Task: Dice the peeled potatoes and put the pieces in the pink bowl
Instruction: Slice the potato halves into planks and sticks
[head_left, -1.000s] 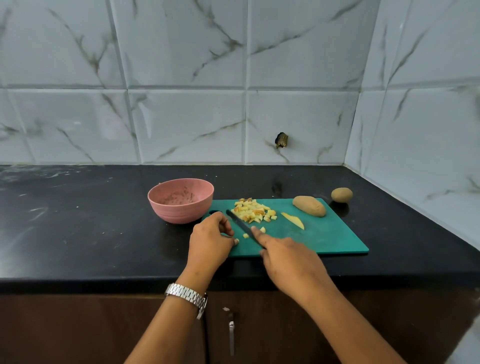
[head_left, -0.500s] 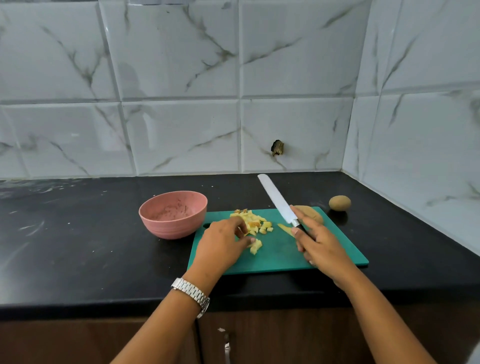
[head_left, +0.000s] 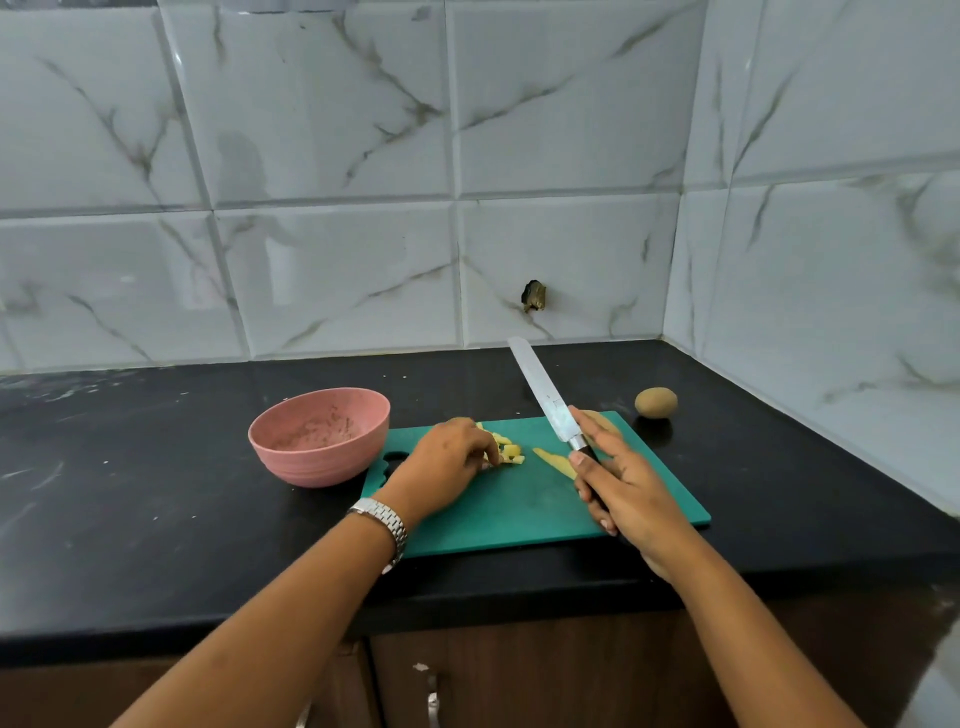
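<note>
**Knife lifted, left hand on the diced pile**

A green plastic cutting board (head_left: 519, 512) lies on the black stone desk (head_left: 156, 493). The left hand (head_left: 447, 462), with a metal wristwatch (head_left: 384, 522) on its wrist, rests on the small heap of yellow diced potato pieces (head_left: 513, 451) at the board's far left. Its fingers are curled down onto them; I cannot tell whether any are pinched. The right hand (head_left: 618, 483) grips the dark handle of a long steel-bladed knife (head_left: 540, 395), whose blade is raised and points away toward the tiled wall. A thin potato slice (head_left: 551, 460) lies between the hands. The round pink bowl (head_left: 311, 467) stands just left of the board, touching its corner. A small brown potato (head_left: 655, 402) sits on the desk off the board's far right corner.
</note>
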